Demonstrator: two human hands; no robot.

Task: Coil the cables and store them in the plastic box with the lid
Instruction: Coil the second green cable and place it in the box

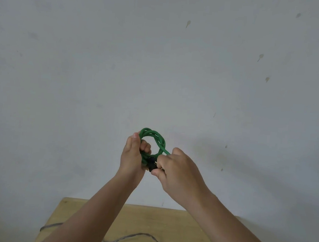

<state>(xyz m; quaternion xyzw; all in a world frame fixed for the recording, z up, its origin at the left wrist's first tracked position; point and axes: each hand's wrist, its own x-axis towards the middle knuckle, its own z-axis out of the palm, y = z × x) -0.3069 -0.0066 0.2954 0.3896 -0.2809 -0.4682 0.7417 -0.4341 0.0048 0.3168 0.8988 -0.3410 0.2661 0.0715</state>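
A green cable, wound into a small coil of several turns, is held up in the air in front of a pale wall, well above the tabletop. The coil is presented as an upright ring with its opening turned toward the camera; the ring is slightly taller than it is wide, so its long axis runs roughly up and down. The left side of the coil is gripped by the left hand, whose fingers are curled through the ring and closed round the bundled turns. At the bottom of the ring a black plug is seen between the two hands, with its metal pins pointed to the right. One loose green strand is led from the right side of the coil down and to the right into the right hand. The right hand's fingers are curled tightly, and the plug end is pinched there with the thumb; whether the strand is also clamped cannot be told.

The tabletop is of light wood and is seen only at the bottom edge of the view. A thin grey cable is laid across it in loose waves. The wall is marked by a few small brownish stains on the right.
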